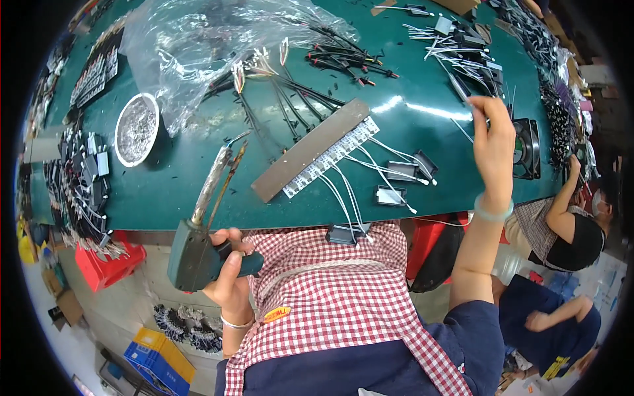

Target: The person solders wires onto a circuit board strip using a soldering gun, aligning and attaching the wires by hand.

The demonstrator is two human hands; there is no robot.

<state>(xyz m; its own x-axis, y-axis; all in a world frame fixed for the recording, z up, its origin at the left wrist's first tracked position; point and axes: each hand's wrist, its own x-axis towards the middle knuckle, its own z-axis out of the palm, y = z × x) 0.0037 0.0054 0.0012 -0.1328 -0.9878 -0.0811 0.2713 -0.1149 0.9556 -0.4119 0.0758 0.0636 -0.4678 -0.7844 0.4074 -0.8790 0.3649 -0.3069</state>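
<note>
My left hand (232, 267) is wrapped around the dark green handle of a soldering gun (188, 254). Its long metal barrel and thin feed tube point up over the table's front edge. To its right, a brown bar (310, 150) lies slanted, with a white slotted strip (330, 158) along its near side. Pairs of white wires run from the strip to small black housings (401, 171), one of which (345, 234) hangs at the table edge. My right hand (494, 148) is raised at the right, fingers pinched beside a pile of white-wired black parts (462, 63); whatever they grip is too small to make out.
A round cup of crumpled silvery material (137, 130) stands at the left near a clear plastic bag (178, 59). Black cables (290, 99) lie behind the bar. A black fan (526, 148) sits beside my right hand. Co-workers (561, 224) are at the right.
</note>
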